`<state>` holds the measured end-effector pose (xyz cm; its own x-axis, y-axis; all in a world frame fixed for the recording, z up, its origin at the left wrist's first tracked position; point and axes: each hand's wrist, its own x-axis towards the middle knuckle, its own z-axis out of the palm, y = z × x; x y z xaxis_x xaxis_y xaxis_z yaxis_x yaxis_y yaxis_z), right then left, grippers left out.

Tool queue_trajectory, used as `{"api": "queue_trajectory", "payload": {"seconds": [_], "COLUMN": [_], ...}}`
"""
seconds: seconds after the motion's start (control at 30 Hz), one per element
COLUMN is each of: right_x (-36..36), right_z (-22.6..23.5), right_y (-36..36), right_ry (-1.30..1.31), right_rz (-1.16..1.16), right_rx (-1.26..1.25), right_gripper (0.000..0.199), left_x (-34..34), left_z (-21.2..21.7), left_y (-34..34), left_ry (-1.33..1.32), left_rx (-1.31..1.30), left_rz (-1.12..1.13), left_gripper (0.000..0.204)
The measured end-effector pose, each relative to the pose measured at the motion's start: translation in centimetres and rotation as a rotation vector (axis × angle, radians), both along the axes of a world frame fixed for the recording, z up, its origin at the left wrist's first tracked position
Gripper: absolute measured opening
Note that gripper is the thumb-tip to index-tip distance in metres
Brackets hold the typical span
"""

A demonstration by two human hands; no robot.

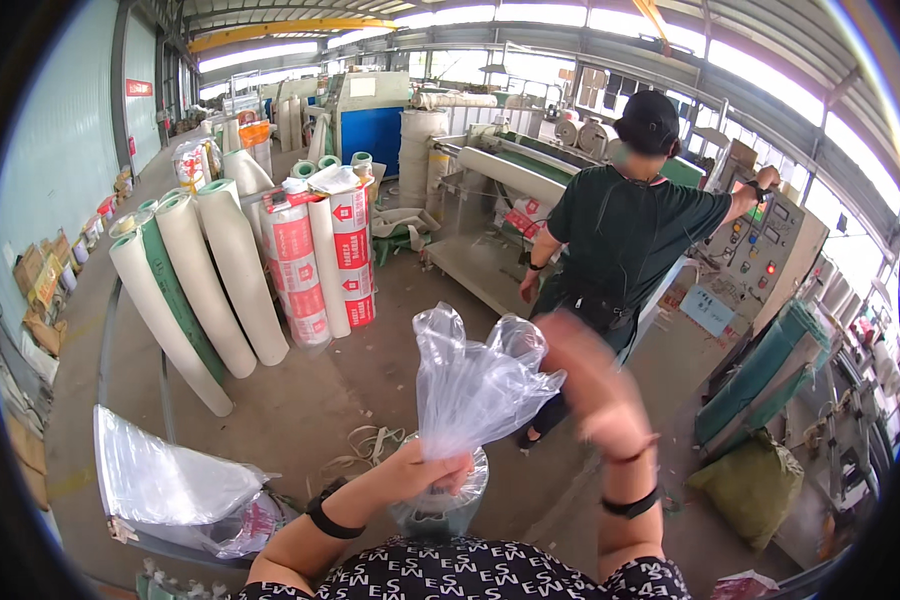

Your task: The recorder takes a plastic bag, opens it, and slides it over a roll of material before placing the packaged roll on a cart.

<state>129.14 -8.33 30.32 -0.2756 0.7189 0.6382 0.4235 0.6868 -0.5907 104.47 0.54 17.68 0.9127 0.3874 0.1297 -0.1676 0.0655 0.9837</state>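
Note:
My left hand [432, 474] is closed around the gathered neck of a clear plastic bag [480, 375], whose loose end flares upward above the fist. Below that fist, clear plastic covers a round thing [432, 518] close to my body; its kind I cannot make out. My right hand [595, 385] is raised to the right of the bag, apart from the fist. Motion smears its fingers, so whether they hold anything does not show.
Clear plastic sheeting [175, 475] lies at the lower left. Beyond stand white rolls [205, 285] and red-and-white wrapped rolls [295, 270]. A co-worker [625, 225] faces away, one arm toward a control cabinet [760, 250]. Green rolls [765, 370] and a sack [755, 487] are at right.

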Motion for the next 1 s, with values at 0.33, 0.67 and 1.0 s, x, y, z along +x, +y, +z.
{"api": "queue_trajectory", "payload": {"seconds": [0.33, 0.67, 1.0], "right_x": [-7.0, -11.8, -4.5], "right_z": [-4.9, -8.6, -13.4], "right_y": [0.5, 3.1, -6.8], "right_ry": [0.354, 0.661, 0.196], "right_rz": [0.148, 0.15, 0.04], "right_rx": [-0.531, -0.371, -0.463], "right_gripper": [0.051, 0.02, 0.021], "left_x": [0.4, 1.0, -1.4], "left_z": [4.6, 1.3, 0.5], "left_y": [-0.8, -3.3, -3.6], "left_ry": [-0.141, -0.122, -0.424], "left_rx": [0.735, -0.546, -1.38], "left_rz": [0.299, 0.113, 0.077], "left_gripper": [0.035, 0.093, 0.05]}}
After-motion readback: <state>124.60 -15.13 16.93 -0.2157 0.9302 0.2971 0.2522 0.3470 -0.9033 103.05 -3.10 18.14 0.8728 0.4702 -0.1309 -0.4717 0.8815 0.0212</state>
